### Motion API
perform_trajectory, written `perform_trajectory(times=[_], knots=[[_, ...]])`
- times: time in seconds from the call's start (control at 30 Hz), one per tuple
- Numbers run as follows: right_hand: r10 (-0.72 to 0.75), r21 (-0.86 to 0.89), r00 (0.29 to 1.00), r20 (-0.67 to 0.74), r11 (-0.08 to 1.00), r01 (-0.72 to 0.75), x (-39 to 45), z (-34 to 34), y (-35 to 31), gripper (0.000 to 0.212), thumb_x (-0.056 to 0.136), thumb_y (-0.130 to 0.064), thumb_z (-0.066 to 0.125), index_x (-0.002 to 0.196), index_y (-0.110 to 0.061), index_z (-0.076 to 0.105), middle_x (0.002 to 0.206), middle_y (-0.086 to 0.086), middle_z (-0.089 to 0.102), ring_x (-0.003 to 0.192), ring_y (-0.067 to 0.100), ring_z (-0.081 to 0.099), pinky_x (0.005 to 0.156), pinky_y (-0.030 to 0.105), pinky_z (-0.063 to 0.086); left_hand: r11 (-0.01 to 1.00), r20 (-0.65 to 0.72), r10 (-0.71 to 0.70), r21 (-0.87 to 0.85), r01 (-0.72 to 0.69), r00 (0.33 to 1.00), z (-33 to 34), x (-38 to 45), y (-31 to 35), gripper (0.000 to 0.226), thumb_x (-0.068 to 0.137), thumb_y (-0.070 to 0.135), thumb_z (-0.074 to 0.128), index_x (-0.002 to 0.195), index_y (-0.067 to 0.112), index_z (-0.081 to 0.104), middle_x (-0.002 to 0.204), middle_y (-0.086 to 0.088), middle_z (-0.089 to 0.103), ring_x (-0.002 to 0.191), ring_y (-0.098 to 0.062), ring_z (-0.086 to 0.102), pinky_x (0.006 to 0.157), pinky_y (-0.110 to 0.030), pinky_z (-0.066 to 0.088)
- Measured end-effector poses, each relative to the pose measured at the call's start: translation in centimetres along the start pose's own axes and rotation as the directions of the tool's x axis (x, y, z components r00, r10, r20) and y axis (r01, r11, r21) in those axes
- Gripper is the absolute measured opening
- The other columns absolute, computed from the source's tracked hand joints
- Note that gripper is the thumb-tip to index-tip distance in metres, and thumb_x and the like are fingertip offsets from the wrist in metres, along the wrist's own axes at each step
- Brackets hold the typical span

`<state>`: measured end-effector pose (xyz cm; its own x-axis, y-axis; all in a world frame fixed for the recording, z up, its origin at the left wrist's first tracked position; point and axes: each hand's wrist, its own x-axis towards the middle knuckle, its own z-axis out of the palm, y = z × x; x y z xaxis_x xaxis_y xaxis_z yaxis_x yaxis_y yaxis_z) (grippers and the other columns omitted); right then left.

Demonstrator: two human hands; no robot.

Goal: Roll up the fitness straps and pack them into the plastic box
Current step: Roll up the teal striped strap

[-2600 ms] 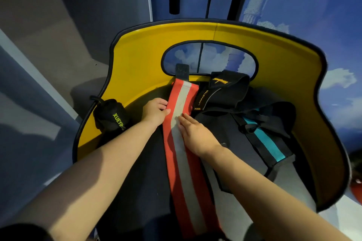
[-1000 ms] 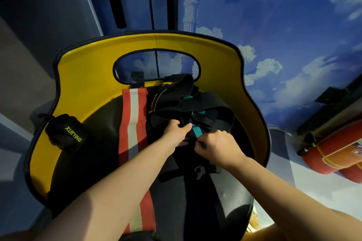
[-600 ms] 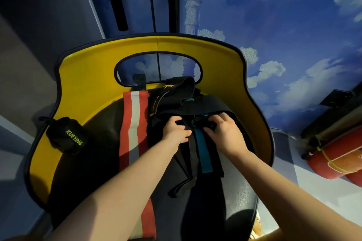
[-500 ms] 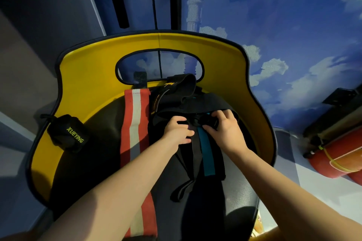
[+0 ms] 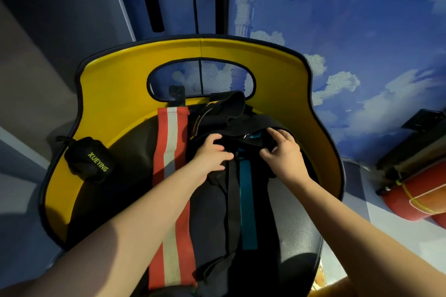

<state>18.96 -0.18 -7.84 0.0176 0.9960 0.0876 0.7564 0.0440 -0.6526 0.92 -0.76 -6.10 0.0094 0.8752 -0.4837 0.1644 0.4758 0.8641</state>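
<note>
Although both hands are busy at the far end of the black fitness strap with the teal centre stripe [image 5: 247,202], the task looks, by my judgement, to be barely begun: that strap lies stretched flat toward the viewer along the black padded seat of the yellow-backed chair [image 5: 120,94], with no rolled turns visible at its far end. The left hand [image 5: 212,154] rests on the dark fabric just left of the teal stripe, fingers loosely curled and pressing down; whether they actually pinch the cloth I cannot tell. The right hand [image 5: 281,152] has its fingers bent over the bunched dark fabric beside the stripe's top end, apparently gripping a fold there. Just left of this strap, and parallel to it, the long red fitness strap with a pale grey centre stripe [image 5: 171,176] also lies fully unrolled, from the chair's back to the near edge of the seat. A heap of black webbing with a small yellow logo [image 5: 224,108] sits crumpled against the backrest, not yet sorted. As for containers, no plastic box shows anywhere, so nothing can be said to be packed; the only pouch-like item is a small black drawstring bag lettered XUEYING [image 5: 90,159] leaning on the chair's left side, its contents hidden. Two red cylinders [image 5: 420,200] lie on the floor at right.
</note>
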Motion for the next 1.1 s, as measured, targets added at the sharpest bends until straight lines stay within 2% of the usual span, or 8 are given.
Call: perform_trajectory(times=[0.1,0.2,0.33,0.6,0.77,0.87,1.0,1.1], knots=[[0.013,0.090,0.998,0.055,0.996,-0.017,-0.8,-0.1,-0.3,0.070,0.082,-0.021,0.062,0.145,-0.023,0.031,0.147,0.004,0.029,0.131,0.020,0.039,0.104,0.027,0.034,0.985,-0.086,0.113,0.137,-0.101,0.990,-0.3,1.4,0.6,0.053,0.090,0.008,0.058,0.138,0.025,0.042,0.145,-0.006,0.039,0.128,-0.022,0.043,0.100,-0.031,0.040],[0.009,0.139,0.988,0.154,0.990,-0.031,-1.5,-0.1,-0.3,0.085,0.080,-0.021,0.063,0.149,-0.029,0.013,0.153,-0.001,0.019,0.137,0.015,0.029,0.101,0.019,0.027,0.973,-0.122,0.168,0.177,-0.145,0.978,-0.5,2.6,1.5,0.045,0.093,0.007,0.051,0.135,0.024,0.048,0.145,-0.004,0.040,0.131,-0.020,0.039,0.094,-0.022,0.032],[-0.024,0.184,0.982,0.190,0.983,-0.011,-2.2,-0.1,-0.2,0.095,0.078,-0.019,0.065,0.150,-0.030,0.004,0.146,-0.002,0.023,0.126,0.012,0.039,0.091,0.018,0.034,0.959,-0.107,0.201,0.224,-0.173,0.974,-0.2,4.3,2.6,0.043,0.093,0.005,0.049,0.132,0.023,0.051,0.144,-0.004,0.043,0.131,-0.019,0.040,0.096,-0.022,0.031],[-0.091,-0.043,0.958,0.273,0.993,0.107,-3.0,-0.6,0.5,0.103,0.075,-0.034,0.070,0.148,-0.035,-0.003,0.141,-0.008,0.026,0.103,0.014,0.054,0.071,0.025,0.044,0.951,-0.071,0.177,0.269,-0.152,0.982,-0.5,6.0,3.3,0.047,0.094,0.001,0.044,0.135,0.024,0.046,0.145,-0.011,0.040,0.131,-0.023,0.040,0.098,-0.028,0.037],[0.020,-0.014,0.992,0.122,1.000,-0.019,-2.6,-1.0,-0.3,0.080,0.076,-0.068,0.057,0.141,-0.029,0.031,0.140,-0.010,0.044,0.130,0.015,0.038,0.097,0.037,0.042,0.937,-0.038,0.139,0.329,-0.119,0.990,-1.1,5.1,2.2,0.051,0.092,-0.006,0.038,0.135,0.019,0.047,0.143,-0.014,0.043,0.132,-0.024,0.041,0.104,-0.032,0.038],[0.009,-0.105,1.000,0.028,0.994,-0.006,-2.1,-0.6,-0.8,0.058,0.084,-0.056,0.057,0.128,-0.020,0.052,0.126,-0.004,0.058,0.123,0.021,0.038,0.096,0.037,0.039,0.881,0.012,0.205,0.434,-0.190,0.979,-0.9,3.6,1.6,0.051,0.089,-0.010,0.039,0.132,0.015,0.050,0.137,-0.012,0.048,0.128,-0.021,0.045,0.098,-0.025,0.039],[0.002,0.142,1.000,-0.015,0.990,0.000,-2.0,0.0,-1.2,0.042,0.082,-0.039,0.069,0.116,-0.015,0.065,0.116,0.001,0.064,0.119,0.017,0.050,0.101,0.031,0.038,0.848,0.118,0.191,0.481,-0.224,0.974,-0.5,1.4,0.7,0.055,0.085,-0.010,0.052,0.134,0.014,0.046,0.131,-0.010,0.051,0.117,-0.021,0.053,0.091,-0.026,0.044],[0.046,0.405,0.991,0.124,0.910,-0.093,-2.3,0.1,-1.6,0.024,0.082,-0.030,0.071,0.104,-0.020,0.069,0.101,-0.006,0.069,0.099,0.012,0.064,0.089,0.033,0.052,0.986,0.079,0.069,0.146,-0.080,0.994,-1.2,0.3,0.5,0.048,0.090,-0.007,0.049,0.135,0.008,0.041,0.108,-0.007,0.058,0.088,-0.010,0.062,0.075,-0.023,0.050]])
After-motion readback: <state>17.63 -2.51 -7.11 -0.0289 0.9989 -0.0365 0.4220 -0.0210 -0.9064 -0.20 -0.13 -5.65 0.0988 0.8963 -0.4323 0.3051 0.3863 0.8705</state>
